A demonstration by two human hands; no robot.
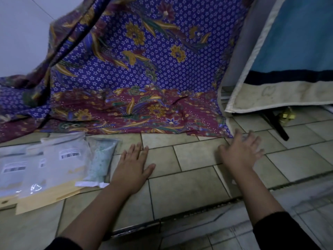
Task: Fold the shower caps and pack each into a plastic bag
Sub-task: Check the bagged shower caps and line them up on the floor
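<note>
A clear plastic bag (101,162) holding a folded pale green shower cap lies on the tiled floor at the left. To its left lies a pile of frosted plastic bags (61,163) with barcode labels, on top of yellowish packets. My left hand (133,166) rests flat on the tiles just right of the packed bag, fingers apart, holding nothing. My right hand (241,150) hovers over the tiles further right, fingers spread and blurred, holding nothing. No loose shower cap is in view.
A purple and maroon flowered cloth (144,78) hangs across the back and drapes onto the floor. A blue and cream towel (288,69) hangs at the right over a dark stand leg (278,125). A floor step edge (216,202) runs across the lower right.
</note>
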